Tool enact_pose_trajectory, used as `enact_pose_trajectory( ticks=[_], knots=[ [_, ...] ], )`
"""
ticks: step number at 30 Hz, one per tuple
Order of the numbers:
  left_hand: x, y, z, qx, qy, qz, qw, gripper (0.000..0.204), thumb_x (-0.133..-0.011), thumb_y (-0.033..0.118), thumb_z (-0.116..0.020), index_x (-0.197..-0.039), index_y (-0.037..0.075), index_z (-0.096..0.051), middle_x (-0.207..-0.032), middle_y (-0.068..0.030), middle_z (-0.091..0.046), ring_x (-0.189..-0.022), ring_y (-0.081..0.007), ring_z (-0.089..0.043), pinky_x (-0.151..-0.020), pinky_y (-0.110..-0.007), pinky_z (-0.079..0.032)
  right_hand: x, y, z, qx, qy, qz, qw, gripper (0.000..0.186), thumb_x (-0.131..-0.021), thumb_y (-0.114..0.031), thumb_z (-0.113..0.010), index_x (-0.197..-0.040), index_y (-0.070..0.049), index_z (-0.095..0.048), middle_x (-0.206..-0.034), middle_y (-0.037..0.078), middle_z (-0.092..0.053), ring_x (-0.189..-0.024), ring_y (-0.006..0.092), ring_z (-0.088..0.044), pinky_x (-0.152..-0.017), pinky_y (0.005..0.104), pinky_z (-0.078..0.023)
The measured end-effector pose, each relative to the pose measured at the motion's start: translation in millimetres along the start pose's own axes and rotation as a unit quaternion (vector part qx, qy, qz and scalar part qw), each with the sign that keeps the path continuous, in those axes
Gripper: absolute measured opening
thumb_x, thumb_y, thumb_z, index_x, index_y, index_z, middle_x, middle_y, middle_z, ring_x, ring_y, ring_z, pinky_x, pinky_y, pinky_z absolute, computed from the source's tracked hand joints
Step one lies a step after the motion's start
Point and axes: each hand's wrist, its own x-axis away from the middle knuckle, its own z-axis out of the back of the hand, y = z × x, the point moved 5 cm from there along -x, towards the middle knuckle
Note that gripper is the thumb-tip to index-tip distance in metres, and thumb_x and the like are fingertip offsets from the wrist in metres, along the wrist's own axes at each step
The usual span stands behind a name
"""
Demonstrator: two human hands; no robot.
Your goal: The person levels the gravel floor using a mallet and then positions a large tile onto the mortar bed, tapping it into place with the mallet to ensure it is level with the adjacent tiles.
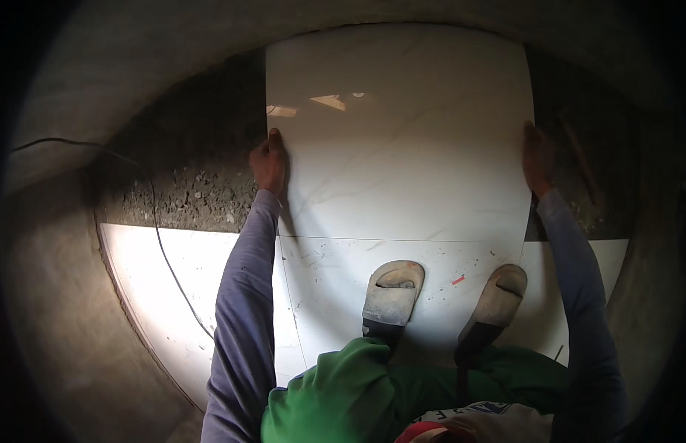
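A large glossy white tile (398,162) with faint grey veining spans the middle of the view, lying against the row of white tiles (321,295) under my feet along a thin seam. My left hand (269,159) grips its left edge, thumb up near the side. On the opposite edge my right hand (538,159) has its fingers closed round the side, partly in shadow. My two sandals (391,292) rest on the nearer tiles, and a small red piece (459,280) lies between them.
Rough bare substrate (188,192) borders the tile on both sides. A long dark bar (579,159) lies at the right. A black cable (158,221) runs down the left across the tiles. Curved-looking grey walls (62,280) enclose the area at left, top and right.
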Motion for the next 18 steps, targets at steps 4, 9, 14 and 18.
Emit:
enact_pose_trajectory(
  ticks=[4, 9, 14, 18],
  knots=[
    [1, 11, 1, -0.003, -0.002, 0.004, 1.000, 0.062, -0.103, 0.051, -0.059, -0.075, -0.005, -0.063, -0.066, 0.0020, -0.052, -0.066, -0.0109, -0.039, -0.057, -0.033, -0.033, -2, -10, 12, 0.014, 0.013, 0.030, 0.999, 0.057, -0.107, -0.046, -0.053, -0.081, 0.003, -0.067, -0.071, 0.025, -0.063, -0.063, 0.0354, -0.063, -0.063, 0.0477, -0.046],
    [-2, 6, -3, -0.001, -0.024, 0.002, 1.000, 0.061, -0.103, 0.051, -0.059, -0.074, -0.003, -0.062, -0.067, 0.0027, -0.051, -0.067, -0.0095, -0.039, -0.058, -0.032, -0.032, -4, -7, 12, 0.010, 0.008, 0.007, 1.000, 0.061, -0.106, -0.049, -0.053, -0.079, 0.003, -0.065, -0.069, 0.024, -0.062, -0.059, 0.0349, -0.057, -0.061, 0.0449, -0.045],
    [-1, 2, -4, 0.017, -0.003, 0.007, 1.000, 0.062, -0.103, 0.051, -0.059, -0.072, -0.002, -0.061, -0.066, 0.0041, -0.050, -0.066, -0.0089, -0.038, -0.057, -0.032, -0.031, -1, -13, 13, -0.013, 0.009, 0.013, 1.000, 0.061, -0.106, -0.052, -0.053, -0.079, 0.002, -0.064, -0.069, 0.022, -0.062, -0.060, 0.0320, -0.056, -0.062, 0.0451, -0.045],
    [1, 2, -5, 0.019, -0.019, 0.026, 0.999, 0.063, -0.102, 0.052, -0.059, -0.075, -0.004, -0.064, -0.068, 0.0032, -0.053, -0.067, -0.0092, -0.040, -0.058, -0.031, -0.033, 0, -20, 15, -0.022, 0.008, 0.026, 0.999, 0.060, -0.107, -0.047, -0.052, -0.080, 0.004, -0.064, -0.066, 0.023, -0.058, -0.059, 0.0295, -0.048, -0.061, 0.0460, -0.040]
  ],
)
